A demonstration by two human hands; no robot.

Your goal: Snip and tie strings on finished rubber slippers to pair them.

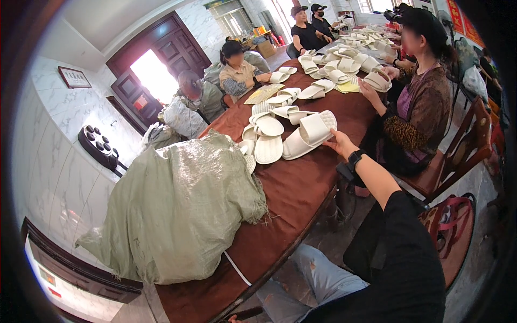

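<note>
Fingers of the right hand [340,141] pinch a white slipper [309,134] at the counter [293,188] edge, one o'clock; left hand unseen. Slipper could slide off, being only lightly held.

The right hand [338,141] reaches out to a pale slipper [308,134] lying with other slippers [264,137] on the long table [291,188] draped in brown cloth, just beyond a bulging greenish woven sack [172,210], while several other people sit along both sides handling more slippers.
</note>
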